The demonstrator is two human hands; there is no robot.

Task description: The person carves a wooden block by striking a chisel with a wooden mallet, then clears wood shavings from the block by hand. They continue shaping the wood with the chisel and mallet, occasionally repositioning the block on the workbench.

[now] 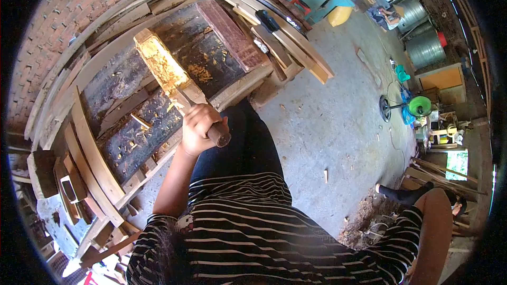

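My left hand [198,126] is closed around the round wooden handle of a chisel [220,135], with the handle's butt end towards me. The chisel's blade end points away, at the near part of a long wooden block [161,63]. That block has a rough, freshly cut yellow face and lies across the dark workbench [124,150], its near end close to my leg. My right arm [434,216] is bent out to the side, and its hand is out of view.
Chips cover the bench top around a reddish-brown plank [229,34]. Long boards and a black-handled tool [266,21] lie at the bench's right end. Curved boards [97,148] stack at left. A green fan [420,106] and metal drums [425,50] stand across the concrete floor.
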